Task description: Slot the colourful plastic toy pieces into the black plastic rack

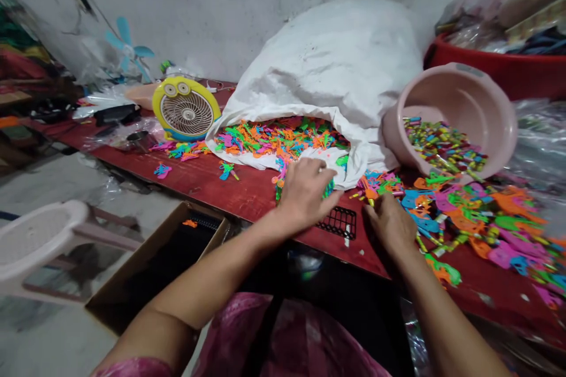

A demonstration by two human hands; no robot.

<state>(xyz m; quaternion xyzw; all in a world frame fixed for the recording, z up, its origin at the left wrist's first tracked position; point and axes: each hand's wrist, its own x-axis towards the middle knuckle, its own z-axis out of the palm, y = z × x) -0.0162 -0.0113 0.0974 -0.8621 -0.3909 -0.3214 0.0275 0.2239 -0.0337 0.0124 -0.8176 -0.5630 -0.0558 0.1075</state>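
Observation:
My left hand [307, 191] is at the front lip of a white sack [340, 65], fingers apart and curved over small plastic pieces. Green and pink bits show around its edges; what lies under the palm is hidden. The sack's mouth is full of bright plastic pieces [278, 138]. Beside it, my right hand [392, 224] is closed near a small orange-and-yellow plastic piece [370, 195], which it seems to pinch; its fingertips are partly hidden. Between the hands a black plastic grid rack [338, 224] lies on the red table [247, 194].
At right, a tipped pink bucket [499, 112] holds small striped tubes, with a heap of coloured plastic pieces [477, 218] before it. A yellow fan [186, 109] stands at left. Below the table edge sit a cardboard box [119, 288] and a plastic stool [39, 235].

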